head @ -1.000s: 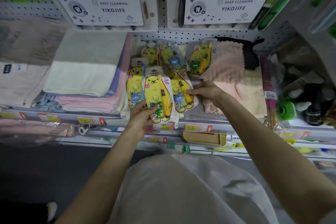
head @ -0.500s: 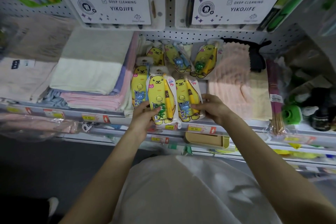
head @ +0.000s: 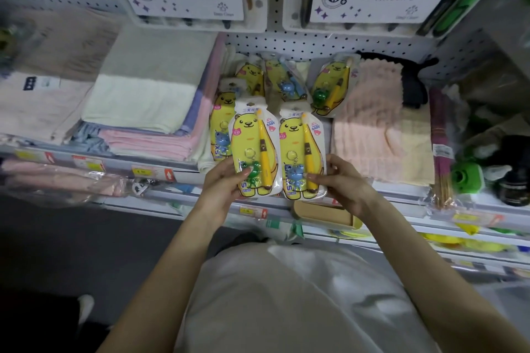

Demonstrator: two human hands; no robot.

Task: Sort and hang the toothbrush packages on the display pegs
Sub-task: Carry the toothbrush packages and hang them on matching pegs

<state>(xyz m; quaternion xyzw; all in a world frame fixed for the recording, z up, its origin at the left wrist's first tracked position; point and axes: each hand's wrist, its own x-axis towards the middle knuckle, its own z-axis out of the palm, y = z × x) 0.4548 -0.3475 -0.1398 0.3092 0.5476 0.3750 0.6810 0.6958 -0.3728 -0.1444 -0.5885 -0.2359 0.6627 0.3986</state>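
While the left hand (head: 226, 180) pinches the green-charm package (head: 253, 149), the right hand (head: 341, 180) beside it grips the blue-charm package (head: 301, 155)

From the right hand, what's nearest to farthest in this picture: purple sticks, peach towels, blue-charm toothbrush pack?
1. blue-charm toothbrush pack, held in the right hand.
2. peach towels, just to its right.
3. purple sticks, farther right.
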